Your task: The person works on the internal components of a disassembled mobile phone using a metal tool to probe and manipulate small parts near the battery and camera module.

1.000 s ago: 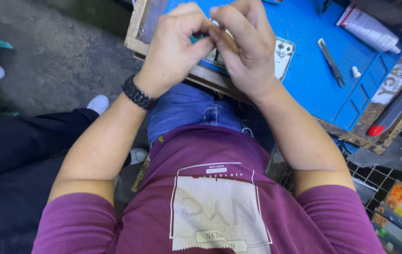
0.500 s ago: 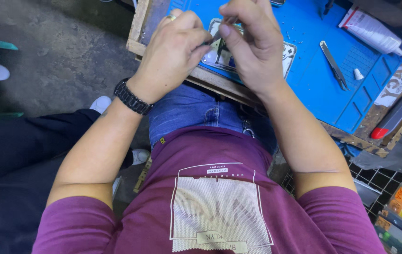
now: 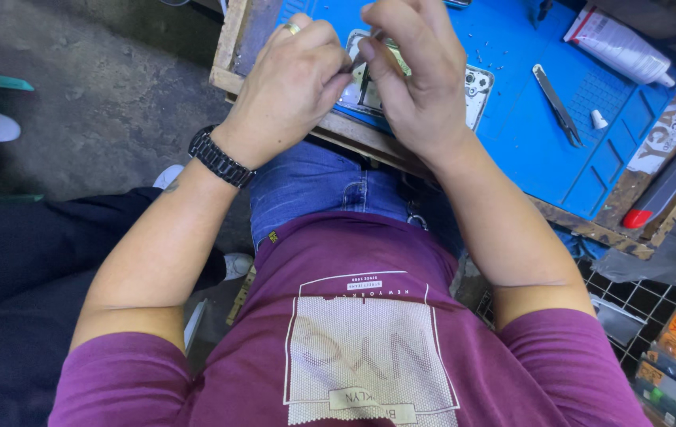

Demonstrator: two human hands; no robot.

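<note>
An opened phone (image 3: 476,88) with its silver inside showing lies on a blue work mat (image 3: 512,142), mostly covered by my hands. My left hand (image 3: 290,79), with a ring and a black wristwatch (image 3: 218,158), has its fingers pinched on a thin metal tool (image 3: 359,62) that points at the phone. My right hand (image 3: 417,75) is curled over the phone and holds it, its thumb touching the tool's tip. What lies under my fingers is hidden.
Tweezers (image 3: 555,101), a small white cap (image 3: 597,120) and a white tube (image 3: 619,38) lie on the mat's right side. The mat sits in a wooden tray (image 3: 231,47). Boxes on a wire rack (image 3: 674,348) stand at right; another person's dark leg (image 3: 30,237) at left.
Both hands have shifted slightly up and farther over the phone, staying close together. The fingers have regripped around the thin tool.
</note>
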